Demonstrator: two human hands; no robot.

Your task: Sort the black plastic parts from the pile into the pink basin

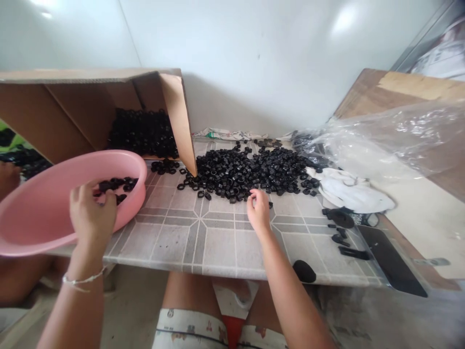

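A heap of small black rings (232, 172) lies on the checkered tabletop (174, 240). At the heap's front edge is my right hand (258, 208), its fingers curled together; whatever they may pinch is too small to make out. My left hand (92, 211) is over the right part of a pink basin (47, 208), fingers bent and closed, with what they hold hidden. Several black pieces (118, 185) lie in the basin just beyond those fingers.
Behind the basin, a cardboard box (72, 111) on its side holds many black rings. At the right are a white cloth (352, 191), clear plastic (392, 126), a phone (392, 259) and loose black parts. Another person's hand (7, 179) shows at the far left.
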